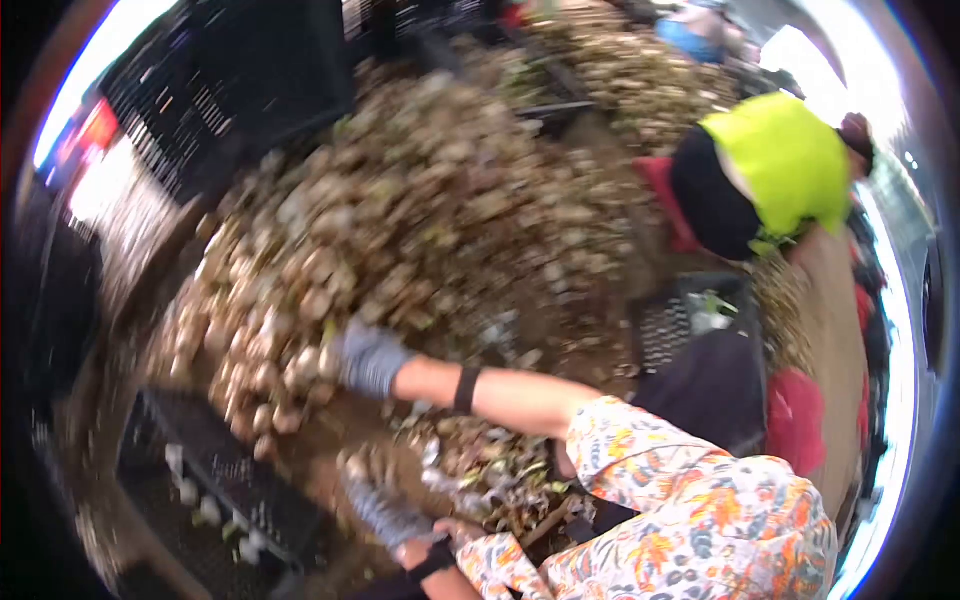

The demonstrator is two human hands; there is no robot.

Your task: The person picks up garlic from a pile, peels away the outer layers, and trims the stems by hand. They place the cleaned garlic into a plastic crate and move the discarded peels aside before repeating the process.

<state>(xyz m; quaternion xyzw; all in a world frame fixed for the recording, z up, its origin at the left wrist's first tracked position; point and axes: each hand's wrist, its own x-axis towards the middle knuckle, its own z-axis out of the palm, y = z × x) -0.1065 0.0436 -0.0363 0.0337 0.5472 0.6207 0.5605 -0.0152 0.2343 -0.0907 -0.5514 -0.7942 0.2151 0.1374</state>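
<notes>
Your gloved right hand (370,355) touches the heap of pale bulbs (420,210); your gloved left hand (378,503) is beside the black crate (225,470); another person (780,160) bends nearby.

Shot's kinda blurry. Underneath everything: brown dirt floor (335,425). Dumped straight on it, huge heap of pale brownish bulbs (420,210). At heap's near edge, black plastic lattice crate (215,470); second black crate (670,320) off to side. Between them, loose stems and skins (490,465).
</notes>
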